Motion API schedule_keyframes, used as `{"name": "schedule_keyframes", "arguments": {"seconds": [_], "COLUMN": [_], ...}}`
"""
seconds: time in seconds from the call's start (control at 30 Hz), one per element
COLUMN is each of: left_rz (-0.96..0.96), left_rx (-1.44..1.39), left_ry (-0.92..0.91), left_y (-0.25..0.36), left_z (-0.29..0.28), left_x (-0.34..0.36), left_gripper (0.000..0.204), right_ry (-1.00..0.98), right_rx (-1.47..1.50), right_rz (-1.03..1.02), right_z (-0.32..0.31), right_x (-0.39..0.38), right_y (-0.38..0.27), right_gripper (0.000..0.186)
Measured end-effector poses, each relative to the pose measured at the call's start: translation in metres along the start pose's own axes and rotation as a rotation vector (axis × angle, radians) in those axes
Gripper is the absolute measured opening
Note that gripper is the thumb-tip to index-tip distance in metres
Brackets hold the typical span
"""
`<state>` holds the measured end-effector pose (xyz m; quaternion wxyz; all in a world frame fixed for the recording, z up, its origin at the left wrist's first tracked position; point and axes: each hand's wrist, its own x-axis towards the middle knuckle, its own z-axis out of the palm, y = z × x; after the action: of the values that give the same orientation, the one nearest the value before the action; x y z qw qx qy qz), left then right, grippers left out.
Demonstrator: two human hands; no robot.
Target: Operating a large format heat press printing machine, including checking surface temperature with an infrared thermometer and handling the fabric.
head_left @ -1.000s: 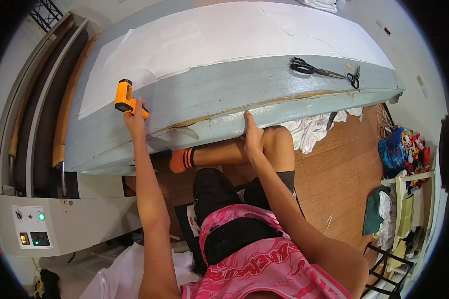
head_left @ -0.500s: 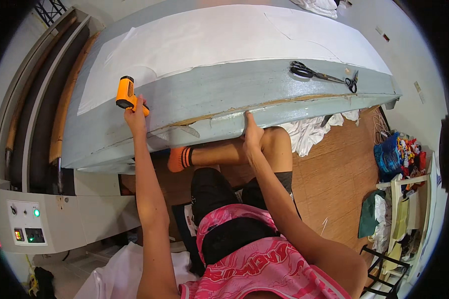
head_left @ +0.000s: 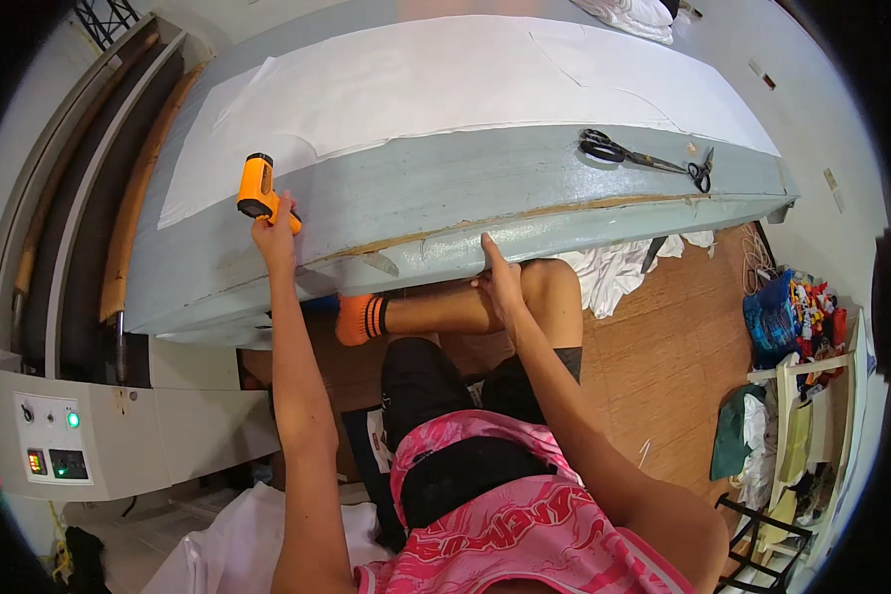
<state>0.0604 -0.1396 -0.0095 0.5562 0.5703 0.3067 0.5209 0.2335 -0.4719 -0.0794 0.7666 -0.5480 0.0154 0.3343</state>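
My left hand (head_left: 275,243) is closed round the handle of an orange and black pistol-shaped infrared thermometer (head_left: 257,186), held above the left part of the grey table (head_left: 386,193). At the table's front edge, my right hand (head_left: 503,284) holds nothing. One of its fingers stretches up by the rim, apart from the others, just over my bent leg; whether it touches the rim I cannot tell. A large white sheet (head_left: 436,79) lies flat across the table. Black-handled scissors (head_left: 629,156) rest to the right, beside small dark snips (head_left: 701,170).
On the left stands a roller machine (head_left: 74,228) with a lit control panel (head_left: 53,436). White cloth (head_left: 609,267) hangs below the table. A rack (head_left: 797,396) with bags and fabric stands at the right. The table's front edge is chipped.
The view has shifted slightly. My right hand has come a little back from the table rim, its fingers looser. My left hand still holds the thermometer in much the same place.
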Motion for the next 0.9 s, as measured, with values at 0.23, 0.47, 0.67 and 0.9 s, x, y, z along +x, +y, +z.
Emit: {"name": "schedule_keyframes", "arguments": {"seconds": [0.23,0.47,0.67,0.9], "left_rz": [-0.012,-0.032,-0.011,-0.018], "left_rx": [-0.009,0.033,0.033,0.027], "left_ry": [-0.017,-0.015,-0.008,0.014], "left_y": [0.004,0.006,0.004,0.002], "left_z": [0.001,0.004,0.002,0.004], "left_x": [-0.002,-0.004,-0.002,-0.002], "left_gripper": [0.026,0.026,0.026,0.024], "right_ry": [-0.026,-0.12,-0.125,-0.177], "right_rx": [0.059,0.059,0.059,0.116], "right_rz": [-0.001,0.062,0.056,0.039], "right_z": [0.002,-0.003,-0.002,-0.011], "right_x": [-0.001,0.002,0.002,0.01], "right_y": [-0.001,-0.002,0.002,0.011], "right_gripper": [0.056,0.06,0.062,0.044]}}
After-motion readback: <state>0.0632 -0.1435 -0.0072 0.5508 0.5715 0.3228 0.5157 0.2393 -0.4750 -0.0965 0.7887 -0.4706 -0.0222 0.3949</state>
